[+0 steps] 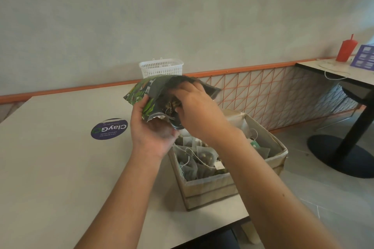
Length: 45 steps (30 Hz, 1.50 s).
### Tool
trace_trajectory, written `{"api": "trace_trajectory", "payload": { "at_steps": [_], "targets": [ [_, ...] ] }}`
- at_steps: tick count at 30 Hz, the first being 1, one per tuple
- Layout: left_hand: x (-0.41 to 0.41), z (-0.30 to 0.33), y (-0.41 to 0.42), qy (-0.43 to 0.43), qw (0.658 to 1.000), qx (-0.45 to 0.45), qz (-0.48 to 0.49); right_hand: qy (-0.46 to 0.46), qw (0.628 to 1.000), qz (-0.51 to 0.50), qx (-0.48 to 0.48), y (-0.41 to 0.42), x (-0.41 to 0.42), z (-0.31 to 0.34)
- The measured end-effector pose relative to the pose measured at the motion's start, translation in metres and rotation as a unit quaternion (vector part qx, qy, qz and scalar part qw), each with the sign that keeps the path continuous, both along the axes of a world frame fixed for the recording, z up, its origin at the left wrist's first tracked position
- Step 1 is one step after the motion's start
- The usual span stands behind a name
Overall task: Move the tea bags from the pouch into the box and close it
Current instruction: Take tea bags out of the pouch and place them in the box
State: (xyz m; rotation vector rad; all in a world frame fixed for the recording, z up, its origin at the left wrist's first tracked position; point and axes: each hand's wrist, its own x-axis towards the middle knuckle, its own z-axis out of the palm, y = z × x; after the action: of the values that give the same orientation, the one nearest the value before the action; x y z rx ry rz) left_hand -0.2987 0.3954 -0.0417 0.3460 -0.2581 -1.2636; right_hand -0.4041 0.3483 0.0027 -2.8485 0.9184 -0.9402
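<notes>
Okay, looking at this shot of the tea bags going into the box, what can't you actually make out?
Head view only:
- Right hand fingertips: hidden inside the pouch, so any grip on a tea bag is unclear.
- Pouch contents: mostly hidden by the hand.
- Box lid: not clearly seen behind the right forearm.
- Round sticker small print: too small.

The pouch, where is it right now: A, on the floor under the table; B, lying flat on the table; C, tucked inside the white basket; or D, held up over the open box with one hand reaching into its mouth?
D: the left hand grips the pouch from below, above the open box of tea bags, while the right hand has its fingers at the pouch's mouth.
</notes>
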Motion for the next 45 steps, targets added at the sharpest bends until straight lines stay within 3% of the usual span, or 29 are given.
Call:
{"api": "trace_trajectory", "payload": {
  "at_steps": [5,8,16,22,26,36,45],
  "targets": [
    [0.001,0.003,0.001,-0.027,1.000,0.007,-0.002,0.105,0.994,-0.007,-0.016,-0.005,0.013,0.004],
    [0.003,0.004,0.001,-0.032,0.999,-0.001,-0.008,0.097,0.995,-0.019,-0.025,-0.010,0.013,0.001],
    [0.007,0.005,-0.001,-0.032,0.999,-0.003,0.005,-0.100,0.993,0.053,0.018,-0.007,-0.010,-0.003],
    [0.007,0.006,-0.007,-0.011,1.000,-0.012,-0.008,-0.303,0.935,0.074,0.165,-0.005,-0.045,0.002],
    [0.004,0.004,-0.008,-0.015,1.000,-0.016,-0.014,-0.366,0.904,0.057,0.214,-0.006,-0.070,0.002],
    [-0.003,0.002,-0.011,-0.027,0.999,-0.023,-0.027,-0.218,0.918,-0.068,0.323,-0.032,-0.084,-0.040],
    [-0.003,0.004,-0.008,-0.034,0.999,-0.024,-0.023,-0.021,0.956,-0.066,0.286,-0.033,-0.074,-0.053]
  ]
}}
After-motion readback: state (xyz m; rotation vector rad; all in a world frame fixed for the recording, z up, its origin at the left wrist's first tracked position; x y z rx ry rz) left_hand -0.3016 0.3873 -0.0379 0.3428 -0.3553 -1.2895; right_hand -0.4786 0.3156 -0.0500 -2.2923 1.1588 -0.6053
